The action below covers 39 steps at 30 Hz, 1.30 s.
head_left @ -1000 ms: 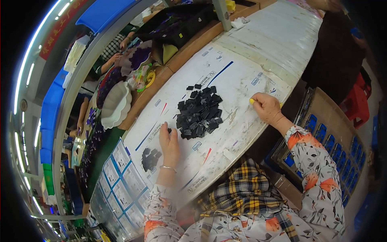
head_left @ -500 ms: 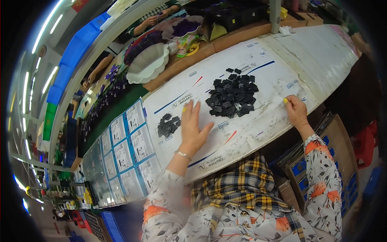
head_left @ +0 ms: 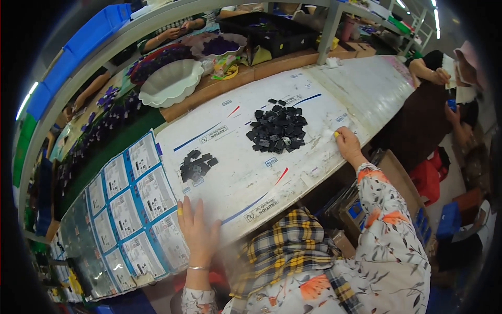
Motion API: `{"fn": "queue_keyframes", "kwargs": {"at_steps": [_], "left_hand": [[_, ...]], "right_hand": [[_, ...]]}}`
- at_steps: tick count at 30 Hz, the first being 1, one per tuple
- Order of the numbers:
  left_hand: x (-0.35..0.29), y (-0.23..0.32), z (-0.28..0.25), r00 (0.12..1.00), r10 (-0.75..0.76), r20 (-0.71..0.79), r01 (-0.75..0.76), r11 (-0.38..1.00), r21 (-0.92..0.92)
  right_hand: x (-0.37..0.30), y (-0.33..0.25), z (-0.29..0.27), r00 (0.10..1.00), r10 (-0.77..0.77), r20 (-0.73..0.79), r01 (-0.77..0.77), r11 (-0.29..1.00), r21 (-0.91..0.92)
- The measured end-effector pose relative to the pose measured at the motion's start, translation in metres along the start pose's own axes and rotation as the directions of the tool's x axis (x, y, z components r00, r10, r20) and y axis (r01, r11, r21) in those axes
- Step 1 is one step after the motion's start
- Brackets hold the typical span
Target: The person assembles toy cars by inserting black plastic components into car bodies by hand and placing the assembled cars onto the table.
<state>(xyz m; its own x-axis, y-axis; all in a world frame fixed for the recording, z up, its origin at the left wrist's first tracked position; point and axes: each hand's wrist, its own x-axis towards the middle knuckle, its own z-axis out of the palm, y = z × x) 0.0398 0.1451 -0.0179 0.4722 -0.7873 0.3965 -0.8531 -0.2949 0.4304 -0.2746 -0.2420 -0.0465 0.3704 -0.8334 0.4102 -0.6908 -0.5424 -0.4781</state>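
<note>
My left hand is open, its fingers spread over the table's near edge beside a blue-bordered sheet of printed labels. A yellow wrap shows on one of its fingers. Farther in lies a small cluster of flat black pieces. A larger heap of similar black rectangular pieces sits mid-table. To the right of that heap, my right hand rests at the table edge, its fingers curled closed and one tip yellow. Whatever it may hold is hidden.
A white scalloped basin and a black crate stand beyond the table's wooden ledge. A metal post rises there. Co-workers' hands show at the far side; another person is at right. Boxes stand below the edge.
My left hand has moved from beside the small cluster back toward me, to the near edge. The whole view has turned rightward, bringing the person at right into sight. Both black piles look unchanged.
</note>
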Motion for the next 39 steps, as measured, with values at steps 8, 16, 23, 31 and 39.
{"fn": "queue_keyframes", "kwargs": {"at_steps": [8, 16, 23, 31, 39], "left_hand": [[-0.005, -0.007, -0.005, 0.997, 0.067, -0.039, -0.071, 0.992, -0.104], [-0.003, -0.002, -0.003, 0.998, 0.046, -0.035, -0.048, 0.997, -0.056], [-0.016, -0.023, 0.009, 0.988, 0.122, -0.090, -0.116, 0.991, 0.068], [-0.016, -0.021, -0.001, 0.996, 0.062, -0.060, -0.057, 0.995, 0.081], [-0.005, -0.013, 0.008, 0.993, 0.104, 0.051, -0.108, 0.991, 0.076]], "right_hand": [[-0.034, -0.044, 0.013, 0.973, -0.217, -0.079, 0.203, 0.967, -0.152], [-0.012, -0.167, 0.039, 0.890, -0.226, 0.396, 0.348, 0.898, -0.269], [0.014, -0.160, 0.044, 0.892, -0.189, 0.410, 0.275, 0.948, -0.161], [-0.070, -0.024, -0.145, 0.930, -0.331, -0.161, 0.200, 0.823, -0.532], [-0.225, 0.068, -0.163, 0.737, 0.622, -0.264, -0.626, 0.776, 0.079]]}}
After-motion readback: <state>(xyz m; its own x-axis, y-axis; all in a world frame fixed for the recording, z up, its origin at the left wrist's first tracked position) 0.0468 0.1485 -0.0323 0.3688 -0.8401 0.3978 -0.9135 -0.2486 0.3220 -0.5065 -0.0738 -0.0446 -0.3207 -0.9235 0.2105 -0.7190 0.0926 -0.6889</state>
